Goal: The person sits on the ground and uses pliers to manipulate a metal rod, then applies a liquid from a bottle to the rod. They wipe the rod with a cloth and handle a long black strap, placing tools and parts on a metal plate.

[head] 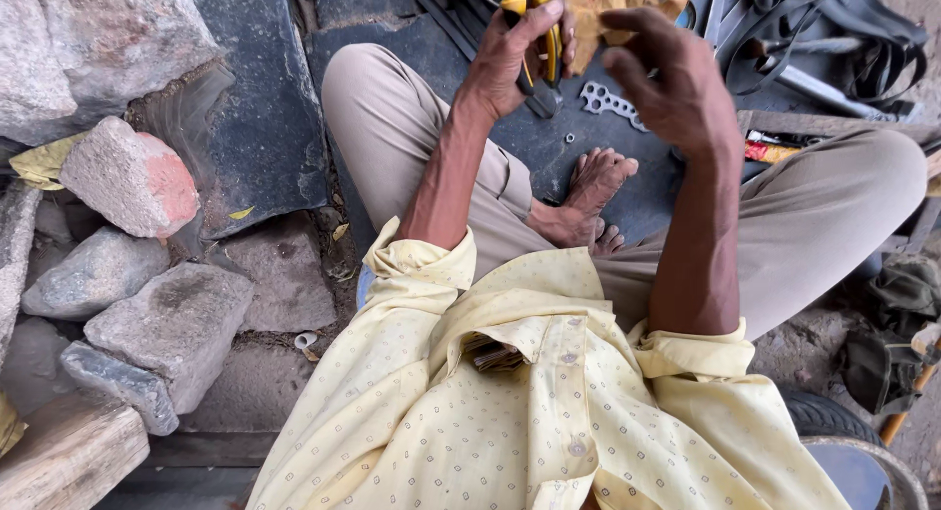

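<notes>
I sit cross-legged on dark stone slabs (265, 128). My left hand (512, 59) is raised and closed around pliers (541, 49) with yellow-and-black handles, the jaws pointing down. My right hand (676, 84) hovers just to the right of the pliers with its fingers curled and apart; whether anything small sits between the fingertips is hidden. Below the hands, on the slab, lies a flat metal multi-hole wrench (608, 103) and a small nut (569, 137). My bare foot (593, 192) rests beneath them.
Rough stones (127, 182) are piled at the left. A yellow cloth (618, 0) lies past the hands, with black straps and a metal tool (814, 79) at the upper right. A tyre rim (863, 451) shows at the lower right, a wooden plank (69, 456) at the lower left.
</notes>
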